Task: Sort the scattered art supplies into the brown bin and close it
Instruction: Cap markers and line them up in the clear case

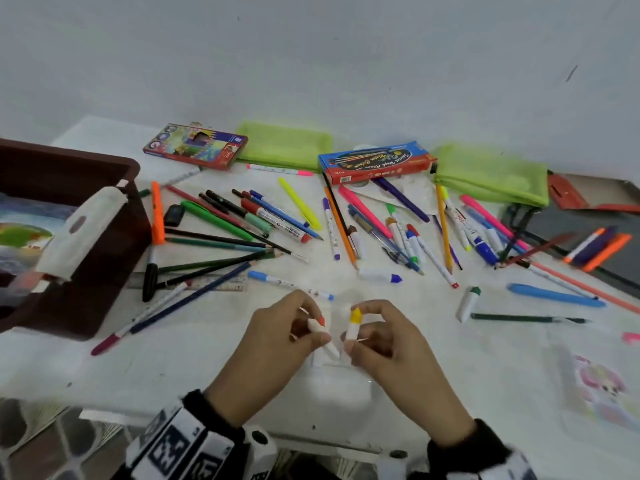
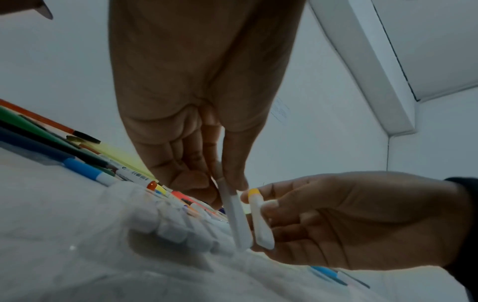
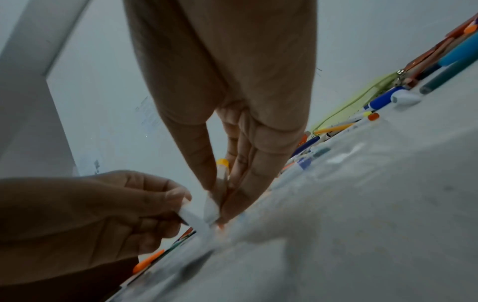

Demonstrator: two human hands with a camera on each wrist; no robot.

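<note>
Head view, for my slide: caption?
Left hand and right hand each hold a small paint tube above scattered pens.

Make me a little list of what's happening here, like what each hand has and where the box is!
left hand: left hand pinches a small white tube with an orange cap
right hand: right hand pinches a small white tube with a yellow cap
bin: brown bin at the table's left, open
still on table: many pens and pencils, two green pouches, blue box
task state: not finished
</note>
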